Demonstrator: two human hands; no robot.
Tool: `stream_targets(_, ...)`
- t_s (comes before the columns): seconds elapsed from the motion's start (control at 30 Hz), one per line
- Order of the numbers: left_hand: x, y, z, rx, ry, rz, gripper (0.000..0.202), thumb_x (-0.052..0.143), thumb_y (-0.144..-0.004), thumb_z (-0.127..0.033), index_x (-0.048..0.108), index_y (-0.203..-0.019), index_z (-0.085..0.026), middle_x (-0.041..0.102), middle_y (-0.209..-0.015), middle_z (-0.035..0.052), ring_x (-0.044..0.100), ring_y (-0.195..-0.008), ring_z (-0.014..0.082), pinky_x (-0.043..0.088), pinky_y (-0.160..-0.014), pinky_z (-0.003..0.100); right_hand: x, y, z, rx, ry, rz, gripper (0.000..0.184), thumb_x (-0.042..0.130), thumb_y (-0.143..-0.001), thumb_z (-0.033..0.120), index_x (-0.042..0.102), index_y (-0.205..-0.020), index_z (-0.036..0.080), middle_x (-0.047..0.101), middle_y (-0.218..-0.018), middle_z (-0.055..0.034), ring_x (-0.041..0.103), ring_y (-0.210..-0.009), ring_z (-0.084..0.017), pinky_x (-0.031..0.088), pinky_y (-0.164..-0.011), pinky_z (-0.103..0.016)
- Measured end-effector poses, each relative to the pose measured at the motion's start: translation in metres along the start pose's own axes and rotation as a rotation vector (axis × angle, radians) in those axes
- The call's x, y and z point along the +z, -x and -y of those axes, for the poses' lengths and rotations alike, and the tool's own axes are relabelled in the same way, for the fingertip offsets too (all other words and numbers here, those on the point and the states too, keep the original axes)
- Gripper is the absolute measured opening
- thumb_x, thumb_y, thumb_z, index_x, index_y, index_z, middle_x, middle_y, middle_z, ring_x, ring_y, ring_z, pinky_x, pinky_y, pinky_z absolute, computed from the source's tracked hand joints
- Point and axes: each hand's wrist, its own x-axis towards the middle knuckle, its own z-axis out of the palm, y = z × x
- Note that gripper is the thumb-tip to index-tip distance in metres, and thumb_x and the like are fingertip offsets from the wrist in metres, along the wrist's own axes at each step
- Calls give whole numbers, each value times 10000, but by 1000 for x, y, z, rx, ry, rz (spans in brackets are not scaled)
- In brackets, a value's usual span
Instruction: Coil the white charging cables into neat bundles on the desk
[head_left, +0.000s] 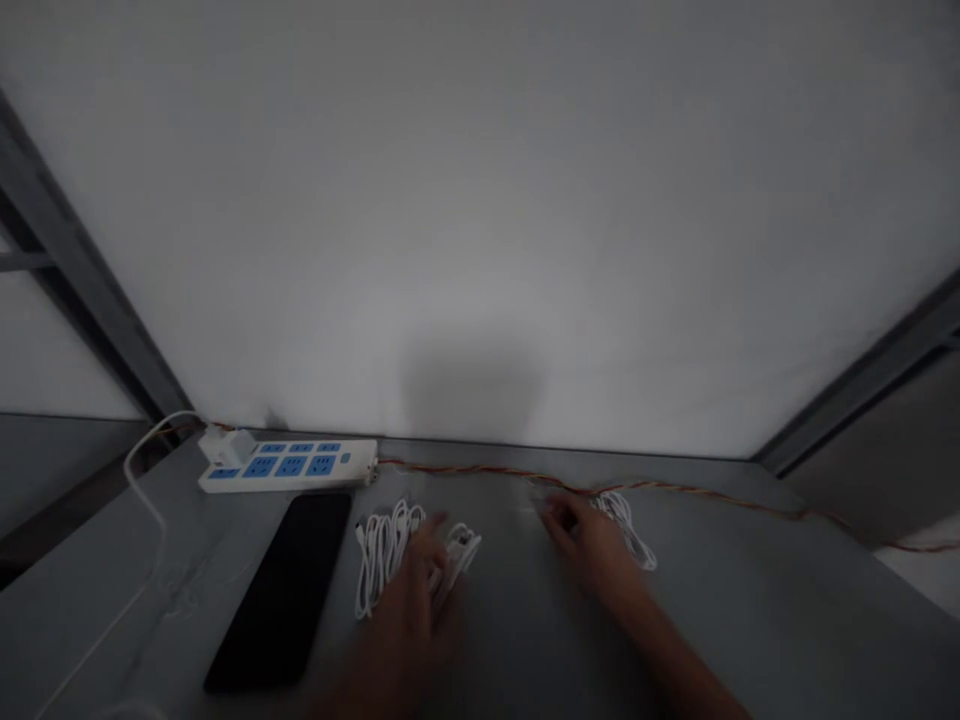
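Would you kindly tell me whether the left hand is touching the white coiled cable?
Touching: the head view shows the left hand lying across the white coiled cable.

white cables [382, 555] and a black phone [277, 590] crowd the left hand [416, 600]; a twisted wire [675, 488] runs behind the right hand [592, 545], with free counter [757, 600] to its right.

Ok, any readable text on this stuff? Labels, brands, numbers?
None readable: any marks on the white power strip and the white plug adapter are too blurred to read; no text shows on the coiled white cables or the black phone.
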Motion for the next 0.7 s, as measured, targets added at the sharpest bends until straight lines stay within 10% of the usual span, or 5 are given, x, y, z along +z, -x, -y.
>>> stream_targets(0.17, 4, -4, 7, 203, -296, -29, 206, 427, -909, -118, 610, -892, -212, 303, -1553, 74, 397, -1366, 279, 414, -1042, 486, -27, -6, -27, 101, 133, -179, 367, 414, -890, 386, 683, -989, 157, 738, -878, -120, 690, -809, -261, 499, -744, -350)
stream_targets(0.37, 11, -5, 25, 414, -755, 19, 312, 485, -866, -134, 688, -1094, -200, 511, -1443, 105, 415, -1350, 332, 418, -1015, 512, -54, -3, -66, 341, 278, -1, 419, 480, -879, 423, 641, -1123, 123, 721, -1010, -157, 689, -858, -282, 481, -706, -337)
stream_targets(0.7, -2, -12, 10, 331, -916, 69, 390, 427, -858, -141, 703, -1134, -122, 561, -1403, 131, 502, -1282, 307, 407, -976, 491, -56, -2, -77, 390, 232, 101, 395, 542, -842, 305, 612, -1189, 130, 748, -821, -90, 702, -741, -247, 461, -625, -288)
